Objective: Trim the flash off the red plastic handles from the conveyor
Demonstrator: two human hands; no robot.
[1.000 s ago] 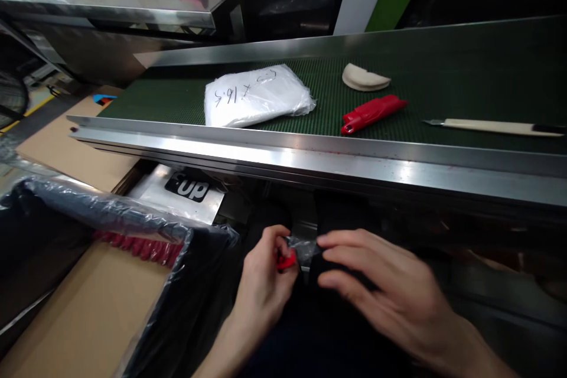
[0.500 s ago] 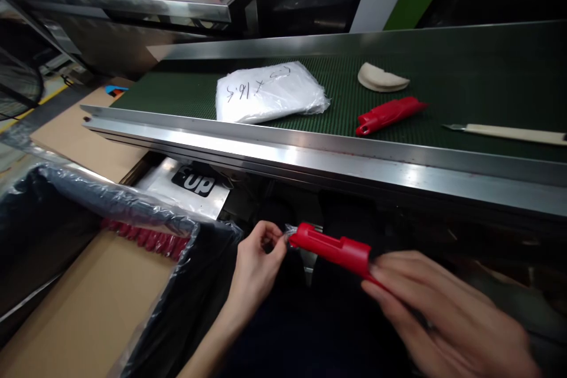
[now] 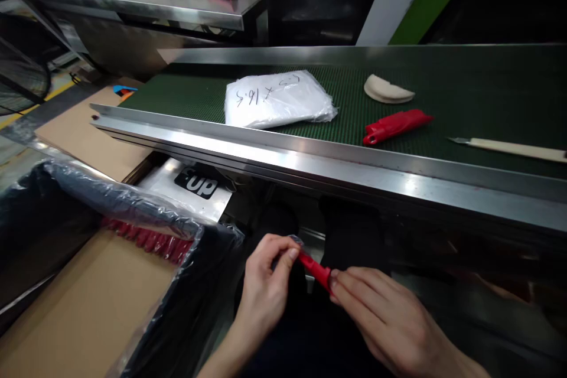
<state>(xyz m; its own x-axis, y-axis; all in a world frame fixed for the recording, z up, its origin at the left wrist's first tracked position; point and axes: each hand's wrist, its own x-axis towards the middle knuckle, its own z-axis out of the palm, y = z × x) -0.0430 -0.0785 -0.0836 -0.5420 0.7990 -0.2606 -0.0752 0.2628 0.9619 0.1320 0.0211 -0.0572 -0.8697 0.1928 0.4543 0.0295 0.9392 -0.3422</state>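
Observation:
A red plastic part (image 3: 315, 270) spans the gap between my two hands, tilted down toward the right. My right hand (image 3: 385, 313) has its fingers closed round the lower right end. At the upper left end, my left hand (image 3: 268, 274) pinches a piece of clear plastic film (image 3: 296, 240) between thumb and forefinger. Whether the film is a small bag, and how far it covers the part, I cannot tell. Another red plastic part (image 3: 396, 125) lies on the green conveyor belt (image 3: 478, 94) beyond my hands.
On the belt lie a white plastic-wrapped pack (image 3: 279, 100), a folded off-white pad (image 3: 387, 90) and a light-handled knife (image 3: 514, 147). A metal rail (image 3: 336, 156) edges the belt. At left stands a bin lined with black plastic (image 3: 212, 248), holding cardboard (image 3: 97, 301) and wrapped red parts (image 3: 146, 239).
My right hand has moved left and slightly down with the red part, closer to my left hand. The part has turned, showing a narrower side. The left hand still pinches the film.

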